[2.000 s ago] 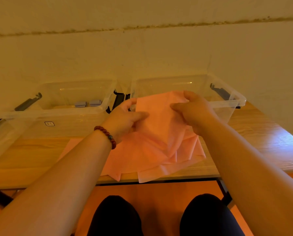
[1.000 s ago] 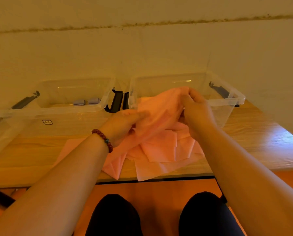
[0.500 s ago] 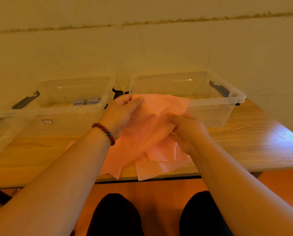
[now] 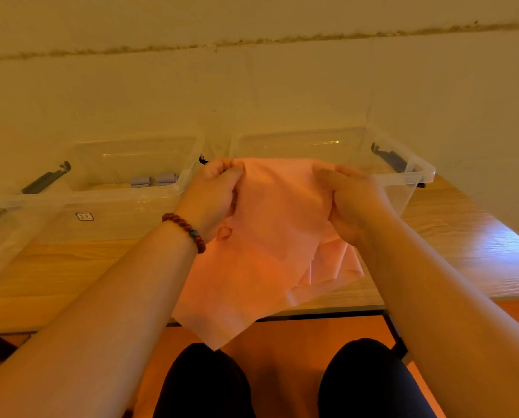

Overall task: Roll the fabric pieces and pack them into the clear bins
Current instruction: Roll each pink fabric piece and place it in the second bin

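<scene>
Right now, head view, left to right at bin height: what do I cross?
left bin's black latch → grey rolls → left hand → pink fabric → right hand → right bin's black latch

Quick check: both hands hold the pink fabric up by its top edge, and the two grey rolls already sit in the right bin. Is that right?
Not quite. The head view shows the two grey rolls in the left bin, not the right bin. The rest stands: the left hand and the right hand both grip the pink fabric by its top edge.
</scene>
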A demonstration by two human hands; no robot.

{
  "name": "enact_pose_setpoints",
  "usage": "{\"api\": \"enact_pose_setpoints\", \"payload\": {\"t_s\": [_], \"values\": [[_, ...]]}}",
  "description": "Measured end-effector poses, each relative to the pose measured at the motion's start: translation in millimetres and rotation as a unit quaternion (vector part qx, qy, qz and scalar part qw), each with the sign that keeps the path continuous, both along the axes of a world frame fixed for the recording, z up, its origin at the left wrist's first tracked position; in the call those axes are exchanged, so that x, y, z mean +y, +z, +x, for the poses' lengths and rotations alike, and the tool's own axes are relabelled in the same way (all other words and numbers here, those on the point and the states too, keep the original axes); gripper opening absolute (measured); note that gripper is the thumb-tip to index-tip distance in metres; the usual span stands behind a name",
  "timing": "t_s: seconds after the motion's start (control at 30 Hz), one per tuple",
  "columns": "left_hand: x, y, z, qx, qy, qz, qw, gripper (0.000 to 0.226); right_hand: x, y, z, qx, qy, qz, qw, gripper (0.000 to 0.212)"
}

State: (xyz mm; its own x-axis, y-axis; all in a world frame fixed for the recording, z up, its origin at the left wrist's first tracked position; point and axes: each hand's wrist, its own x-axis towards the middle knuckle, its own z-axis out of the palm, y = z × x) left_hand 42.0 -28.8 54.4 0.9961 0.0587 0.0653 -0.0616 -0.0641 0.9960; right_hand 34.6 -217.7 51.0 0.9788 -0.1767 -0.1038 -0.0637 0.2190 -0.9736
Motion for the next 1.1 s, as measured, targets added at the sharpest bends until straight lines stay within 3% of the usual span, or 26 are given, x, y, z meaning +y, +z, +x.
{"api": "enact_pose_setpoints", "payload": {"t_s": [0.13,0.2,0.27,0.33,0.4,0.47,0.57,0.7,0.83,1.0,1.1], "values": [[0.2,-7.7,-8.1,0.031,-0.013,-0.016,0.999,0.018,-0.1,-5.2,-2.1,-0.013,-0.023,-0.070,0.997,0.029],[0.3,-14.0,-13.8,0.055,-0.050,-0.024,0.997,0.031,-0.6,-0.9,-0.3,-0.014,-0.029,-0.069,0.997,0.025],[-0.3,-18.6,-16.0,0.074,-0.069,-0.005,0.995,0.022,-1.1,4.0,1.1,-0.003,-0.014,-0.081,0.997,0.017],[-0.4,-19.2,-14.1,0.081,-0.060,0.007,0.995,0.006,-4.2,5.1,3.2,0.005,-0.011,-0.172,0.985,0.022],[-0.9,-14.9,-9.9,0.072,-0.039,-0.016,0.996,0.009,-6.4,2.1,3.3,-0.009,-0.030,-0.264,0.964,0.036],[-0.6,-8.5,-4.0,0.045,0.000,-0.039,0.998,0.014,-4.3,-4.3,-0.1,-0.023,-0.054,-0.225,0.973,0.035],[0.8,-7.1,5.2,-0.022,0.075,0.033,0.996,0.015,4.0,-15.8,-9.7,-0.017,-0.093,-0.077,0.993,0.033],[-0.8,-14.7,6.2,-0.029,0.122,0.105,0.987,0.016,13.2,-30.8,-15.3,0.042,-0.051,-0.106,0.992,0.033],[1.2,-23.5,-0.5,0.011,0.099,0.055,0.993,0.023,20.8,-29.9,-19.5,0.063,0.047,-0.057,0.995,0.005],[3.3,-32.4,-13.8,0.035,0.003,0.007,0.999,0.020,12.7,-7.3,-12.8,-0.050,-0.004,-0.006,0.999,0.020],[0.3,-40.3,-19.0,0.032,-0.052,0.076,0.995,0.018,10.4,5.5,-6.6,-0.074,0.019,-0.003,0.997,0.024]]}}
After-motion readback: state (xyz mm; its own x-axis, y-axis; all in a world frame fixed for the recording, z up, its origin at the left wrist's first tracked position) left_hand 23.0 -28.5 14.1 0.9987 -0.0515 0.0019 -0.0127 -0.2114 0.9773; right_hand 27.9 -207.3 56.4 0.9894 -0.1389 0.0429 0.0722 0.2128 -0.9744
